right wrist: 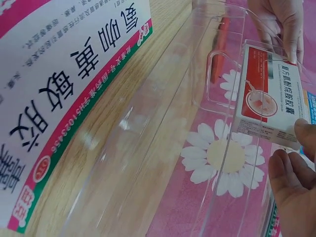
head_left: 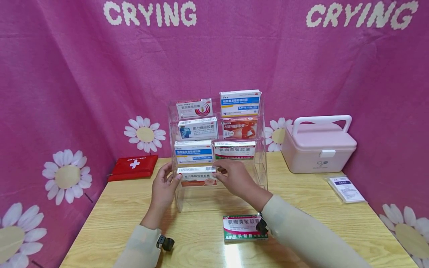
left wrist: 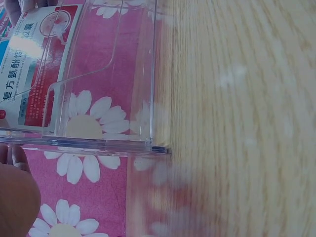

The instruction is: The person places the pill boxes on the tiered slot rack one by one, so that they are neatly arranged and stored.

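A white medicine box (head_left: 197, 178) with a red-orange lower band stands in the left of the lowest tier of a clear acrylic rack (head_left: 197, 199). My left hand (head_left: 165, 188) is at the box's left end, thumb by its front corner and fingers around the rack's side wall. At the other end, my right hand (head_left: 236, 178) pinches the box's right edge between thumb and fingers. The right wrist view shows this box (right wrist: 266, 94) tilted in the clear slot, right thumb (right wrist: 303, 131) against its end. Higher tiers hold several more boxes, including a green-and-white one (head_left: 234, 150) just above my right hand.
Another green-and-white medicine box (head_left: 242, 229) lies flat before the rack, under my right wrist. A red first aid pouch (head_left: 134, 167) is at the left. To the right are a pink lidded case (head_left: 320, 149) and a white packet (head_left: 345, 190). A pink curtain (head_left: 214, 56) hangs behind.
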